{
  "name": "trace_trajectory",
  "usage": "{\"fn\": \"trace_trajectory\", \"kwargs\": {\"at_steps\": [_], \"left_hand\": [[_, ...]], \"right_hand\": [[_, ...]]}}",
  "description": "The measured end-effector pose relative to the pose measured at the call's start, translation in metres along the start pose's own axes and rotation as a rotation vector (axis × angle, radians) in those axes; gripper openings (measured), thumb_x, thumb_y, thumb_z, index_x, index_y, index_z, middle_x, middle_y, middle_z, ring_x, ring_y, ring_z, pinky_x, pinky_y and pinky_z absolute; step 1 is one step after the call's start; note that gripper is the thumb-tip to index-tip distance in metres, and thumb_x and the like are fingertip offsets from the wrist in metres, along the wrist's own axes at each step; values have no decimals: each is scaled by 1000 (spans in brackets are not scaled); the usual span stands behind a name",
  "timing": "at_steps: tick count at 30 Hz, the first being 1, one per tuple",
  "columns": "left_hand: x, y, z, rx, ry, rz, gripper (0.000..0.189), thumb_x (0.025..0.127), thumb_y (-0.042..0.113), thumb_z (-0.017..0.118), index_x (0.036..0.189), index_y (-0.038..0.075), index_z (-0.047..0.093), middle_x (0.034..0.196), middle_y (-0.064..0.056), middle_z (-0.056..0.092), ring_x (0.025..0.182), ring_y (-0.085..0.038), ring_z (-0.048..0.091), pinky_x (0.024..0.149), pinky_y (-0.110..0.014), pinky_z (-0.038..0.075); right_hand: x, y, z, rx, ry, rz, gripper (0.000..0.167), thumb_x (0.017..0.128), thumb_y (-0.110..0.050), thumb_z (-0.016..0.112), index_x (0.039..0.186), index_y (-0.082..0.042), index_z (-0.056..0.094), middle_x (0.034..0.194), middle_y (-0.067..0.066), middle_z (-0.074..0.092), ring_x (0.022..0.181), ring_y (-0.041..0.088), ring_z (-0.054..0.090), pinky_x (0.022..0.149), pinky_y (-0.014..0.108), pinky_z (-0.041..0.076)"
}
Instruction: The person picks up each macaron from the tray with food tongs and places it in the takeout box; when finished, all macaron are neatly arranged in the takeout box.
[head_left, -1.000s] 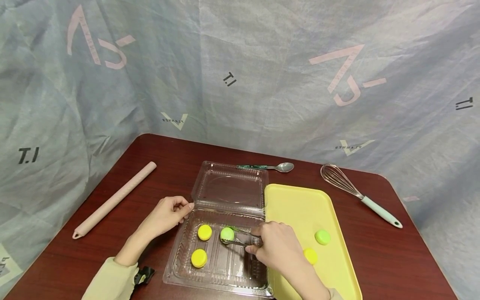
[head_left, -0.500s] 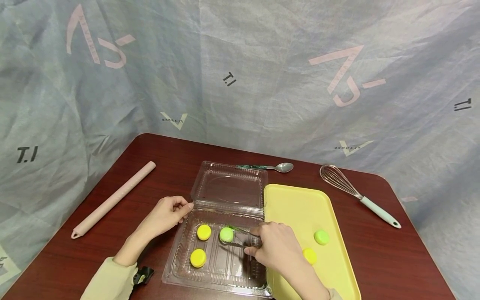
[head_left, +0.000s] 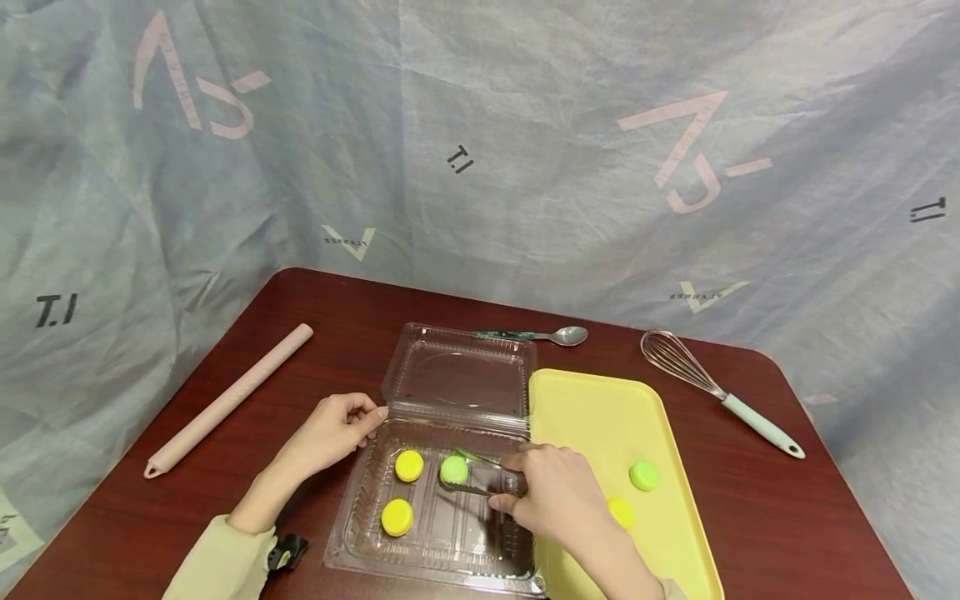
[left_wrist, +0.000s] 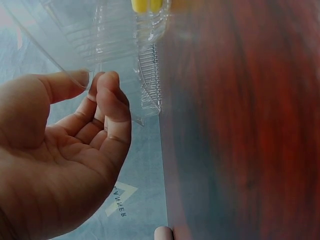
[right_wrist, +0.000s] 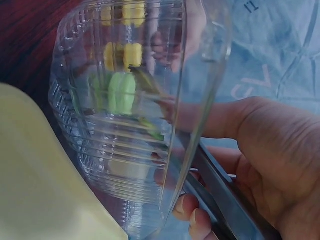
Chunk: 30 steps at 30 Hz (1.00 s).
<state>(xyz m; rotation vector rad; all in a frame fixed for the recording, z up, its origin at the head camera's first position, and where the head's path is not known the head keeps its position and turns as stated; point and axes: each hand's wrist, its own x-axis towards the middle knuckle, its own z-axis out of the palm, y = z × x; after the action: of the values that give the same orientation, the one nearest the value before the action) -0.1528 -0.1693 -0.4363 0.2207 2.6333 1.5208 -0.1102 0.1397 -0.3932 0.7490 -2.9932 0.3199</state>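
My left hand (head_left: 337, 429) pinches the near-hinge left rim of a clear plastic container (head_left: 360, 508) between thumb and forefinger, also seen close up in the left wrist view. Its lid (head_left: 459, 375) lies folded back. My right hand (head_left: 558, 492) grips dark tongs (head_left: 480, 490), reaching in over the container's right side. The tongs' tips stand on either side of a green macaron (head_left: 453, 470) sitting on the container's floor; whether they touch it I cannot tell. To its left sit two yellow macarons (head_left: 408, 466), one behind the other. In the right wrist view, the container wall covers the tongs' tips.
A yellow tray (head_left: 592, 408) adjoins the container on the right, bearing a green macaron (head_left: 644, 475) and a yellow macaron (head_left: 620, 512), partly behind my right arm. A spoon (head_left: 566, 336) and a whisk (head_left: 686, 362) lie farther back. At left is a pink rolling pin (head_left: 228, 400).
The tongs' arms have spread slightly around the green macaron since a second ago. My left hand and the other things stay in place.
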Motion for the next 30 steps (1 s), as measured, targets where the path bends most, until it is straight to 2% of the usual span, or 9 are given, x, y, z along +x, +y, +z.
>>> {"fn": "trace_trajectory", "kwargs": {"at_steps": [8, 15, 21, 27, 30], "left_hand": [[-1, 0, 0, 3, 3, 7, 25, 99, 25, 64, 84, 6, 66, 66, -2, 61, 62, -18, 60, 55, -26, 46], [0, -2, 1, 11, -4, -4, 23, 99, 22, 64, 83, 6, 65, 65, -1, 60, 62, -19, 60, 55, -26, 46], [0, -1, 1, 2, -6, 2, 24, 100, 23, 64, 84, 6, 66, 66, -1, 60, 62, -19, 60, 55, -26, 47], [-1, -1, 0, 2, -3, 17, 25, 99, 24, 64, 83, 5, 65, 65, 0, 60, 61, -19, 60, 54, -26, 46], [0, -2, 1, 8, -5, 8, 24, 99, 22, 64, 83, 6, 65, 65, 0, 60, 61, -18, 60, 54, -26, 46]], "right_hand": [[-1, 1, -5, 50, -21, 22, 45, 72, -42, 87, 104, -12, 78, 105, 6, 74, 94, 27, 70, 75, 45, 52], [0, 4, -5, 59, -16, 21, 44, 73, -42, 87, 104, -13, 78, 103, 4, 75, 93, 26, 71, 72, 44, 52], [-1, 7, -7, 69, 21, 21, 42, 72, -40, 87, 104, -14, 78, 103, 1, 75, 95, 25, 71, 72, 45, 52], [-4, 14, -11, 37, 50, 5, 42, 71, -42, 88, 103, -16, 79, 96, -4, 74, 85, 21, 70, 69, 42, 52], [-7, 19, -14, 23, 63, 3, 43, 71, -44, 88, 104, -18, 79, 85, -12, 69, 69, 10, 63, 63, 34, 48]]}}
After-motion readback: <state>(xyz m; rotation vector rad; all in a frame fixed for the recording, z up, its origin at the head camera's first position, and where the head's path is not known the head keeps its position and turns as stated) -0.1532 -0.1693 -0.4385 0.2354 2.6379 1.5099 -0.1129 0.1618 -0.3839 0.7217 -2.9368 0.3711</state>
